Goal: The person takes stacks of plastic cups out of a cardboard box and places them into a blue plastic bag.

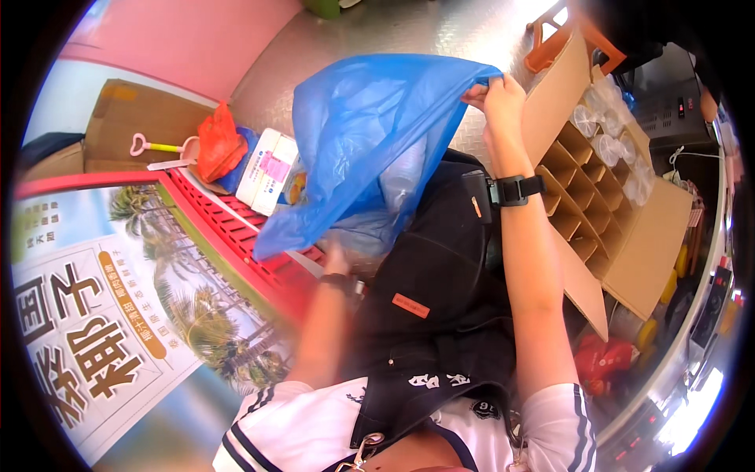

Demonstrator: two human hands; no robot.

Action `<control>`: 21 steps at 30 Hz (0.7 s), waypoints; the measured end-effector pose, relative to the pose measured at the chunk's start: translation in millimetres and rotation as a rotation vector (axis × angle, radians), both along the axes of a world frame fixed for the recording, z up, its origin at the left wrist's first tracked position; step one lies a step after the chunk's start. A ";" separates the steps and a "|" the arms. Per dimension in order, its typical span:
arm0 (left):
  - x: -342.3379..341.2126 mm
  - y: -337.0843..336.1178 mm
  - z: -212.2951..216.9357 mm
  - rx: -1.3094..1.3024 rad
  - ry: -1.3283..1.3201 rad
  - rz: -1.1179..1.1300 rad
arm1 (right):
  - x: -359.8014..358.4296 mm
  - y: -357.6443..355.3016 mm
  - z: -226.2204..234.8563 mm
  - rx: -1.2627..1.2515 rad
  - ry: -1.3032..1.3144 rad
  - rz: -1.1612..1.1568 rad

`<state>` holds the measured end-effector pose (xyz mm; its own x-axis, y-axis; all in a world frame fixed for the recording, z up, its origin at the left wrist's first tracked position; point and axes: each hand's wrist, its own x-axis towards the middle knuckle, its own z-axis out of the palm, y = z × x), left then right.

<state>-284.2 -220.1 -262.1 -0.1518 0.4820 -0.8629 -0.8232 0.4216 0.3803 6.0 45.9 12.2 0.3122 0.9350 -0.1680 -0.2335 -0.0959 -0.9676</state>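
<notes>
Holding a blue bag open over a red crate

At upper centre the right hand pinches the rim of the blue bag, fingers closed on the plastic. The left hand sits under the bag at centre, mostly hidden, so I cannot tell its grip. The bag hangs above the red crate. To do this well, keep the rim taut and support the bottom. A divided carton lies at right.

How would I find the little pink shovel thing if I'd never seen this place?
Start at the red crate on the left. Beyond it lies a flat brown cardboard sheet. The toy shovel rests there beside an orange bag; only it has a heart-shaped pink handle and yellow shaft.
</notes>
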 end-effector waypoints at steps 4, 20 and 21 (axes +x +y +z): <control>37.5 -7.4 -42.1 -0.128 -0.006 -1.037 | 9.6 0.8 7.3 -0.057 -0.115 0.092; 69.6 130.9 188.5 0.562 0.394 -0.894 | 16.7 -28.4 6.1 -0.053 -0.901 0.556; 68.8 134.1 221.0 0.731 0.434 -0.879 | 14.4 -35.3 16.0 0.072 -0.981 0.619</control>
<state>-215.5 -86.0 -41.1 0.2619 0.9156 -0.3050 -0.1116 0.3427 0.9328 20.4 10.6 28.3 -0.2351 0.9708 -0.0479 0.6869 0.1311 -0.7148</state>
